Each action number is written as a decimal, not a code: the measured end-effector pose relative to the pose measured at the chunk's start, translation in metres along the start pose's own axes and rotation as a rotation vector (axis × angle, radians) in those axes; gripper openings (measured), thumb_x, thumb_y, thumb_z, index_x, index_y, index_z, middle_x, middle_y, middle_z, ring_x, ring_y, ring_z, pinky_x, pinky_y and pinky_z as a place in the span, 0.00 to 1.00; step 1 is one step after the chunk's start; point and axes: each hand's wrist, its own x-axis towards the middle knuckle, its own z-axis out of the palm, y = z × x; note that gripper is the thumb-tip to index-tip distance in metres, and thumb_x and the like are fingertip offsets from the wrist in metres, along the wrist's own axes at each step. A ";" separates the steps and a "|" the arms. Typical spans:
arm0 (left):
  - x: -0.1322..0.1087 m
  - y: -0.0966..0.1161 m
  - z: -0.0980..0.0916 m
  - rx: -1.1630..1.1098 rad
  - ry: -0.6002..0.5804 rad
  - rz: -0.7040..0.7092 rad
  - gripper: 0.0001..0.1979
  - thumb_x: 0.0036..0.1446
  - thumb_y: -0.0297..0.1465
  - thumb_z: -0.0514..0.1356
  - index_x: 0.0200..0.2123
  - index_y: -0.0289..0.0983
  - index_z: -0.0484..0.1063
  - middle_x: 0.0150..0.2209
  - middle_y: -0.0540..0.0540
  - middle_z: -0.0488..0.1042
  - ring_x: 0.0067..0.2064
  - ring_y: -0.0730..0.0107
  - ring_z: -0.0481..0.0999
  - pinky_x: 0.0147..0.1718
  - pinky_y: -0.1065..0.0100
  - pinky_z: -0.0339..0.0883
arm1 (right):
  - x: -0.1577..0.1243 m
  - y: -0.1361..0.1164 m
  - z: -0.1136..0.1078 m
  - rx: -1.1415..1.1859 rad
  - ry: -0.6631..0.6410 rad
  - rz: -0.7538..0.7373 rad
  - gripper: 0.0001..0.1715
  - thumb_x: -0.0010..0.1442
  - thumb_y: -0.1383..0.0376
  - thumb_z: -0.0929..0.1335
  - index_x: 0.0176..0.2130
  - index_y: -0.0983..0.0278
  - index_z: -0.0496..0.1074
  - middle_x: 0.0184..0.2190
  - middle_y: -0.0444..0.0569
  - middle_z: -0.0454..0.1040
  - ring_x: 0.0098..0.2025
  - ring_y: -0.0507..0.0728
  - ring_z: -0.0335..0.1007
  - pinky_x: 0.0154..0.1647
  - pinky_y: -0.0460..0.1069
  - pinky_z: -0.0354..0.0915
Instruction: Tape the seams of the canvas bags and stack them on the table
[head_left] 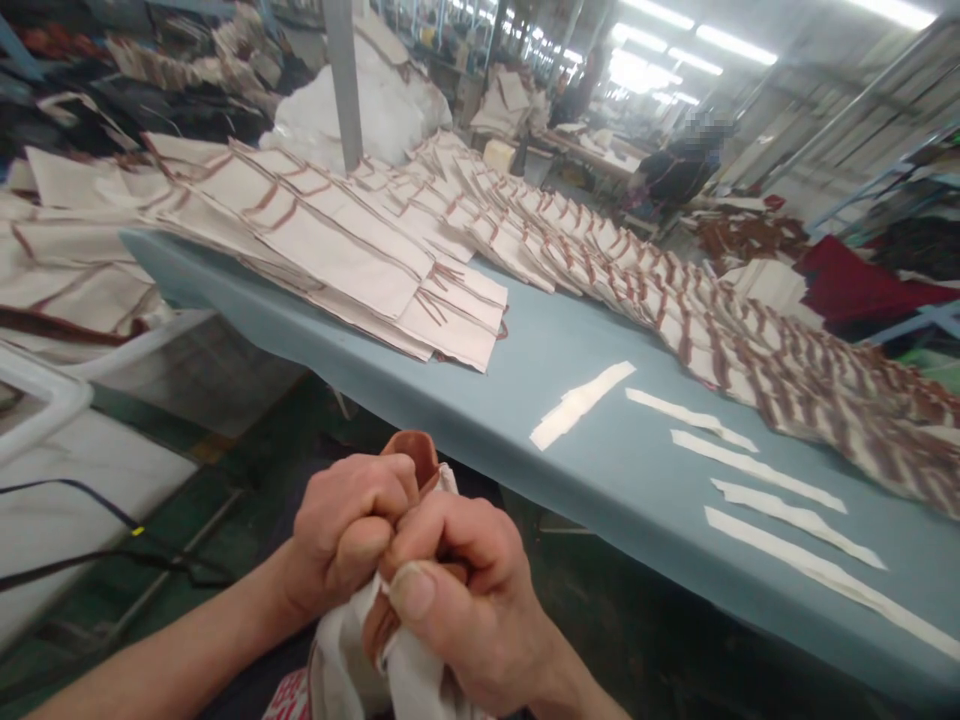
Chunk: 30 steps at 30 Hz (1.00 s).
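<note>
In the lower middle, my left hand (356,520) and my right hand (465,590) are pressed together, both closed on a cream fabric piece (337,650) with brown trim. A loop of the brown trim (412,452) sticks up above my fingers. The cream cloth hangs below the hands over my lap, with some red print at its lower left. Just beyond my hands is the edge of a blue-green table (420,420).
Stacked cream pieces with brown edging (322,230) lie on the table's left part. A long overlapping row (600,260) runs along its far side. Several pale strips (772,470) lie at the right. A metal post (343,80) stands behind. A person (679,170) is farther back.
</note>
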 end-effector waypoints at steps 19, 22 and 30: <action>0.040 0.023 -0.066 0.142 -0.495 0.024 0.22 0.89 0.37 0.47 0.37 0.43 0.65 0.31 0.54 0.71 0.31 0.68 0.71 0.35 0.65 0.63 | 0.007 -0.050 -0.041 -1.018 -0.146 -0.229 0.13 0.79 0.64 0.72 0.38 0.60 0.79 0.30 0.44 0.83 0.31 0.53 0.75 0.36 0.47 0.63; 0.041 0.028 -0.060 0.223 -0.474 0.049 0.24 0.89 0.37 0.48 0.34 0.42 0.65 0.29 0.55 0.71 0.29 0.69 0.70 0.31 0.64 0.60 | 0.005 -0.051 -0.041 -1.090 -0.156 -0.230 0.16 0.82 0.60 0.71 0.38 0.60 0.77 0.31 0.44 0.82 0.32 0.54 0.76 0.36 0.48 0.63; 0.025 0.025 -0.030 -0.134 -0.424 -0.300 0.31 0.88 0.45 0.50 0.27 0.40 0.61 0.23 0.57 0.62 0.23 0.74 0.61 0.24 0.65 0.51 | 0.000 -0.042 -0.041 -1.216 -0.189 -0.287 0.25 0.86 0.56 0.66 0.34 0.58 0.69 0.28 0.44 0.79 0.30 0.55 0.71 0.33 0.51 0.63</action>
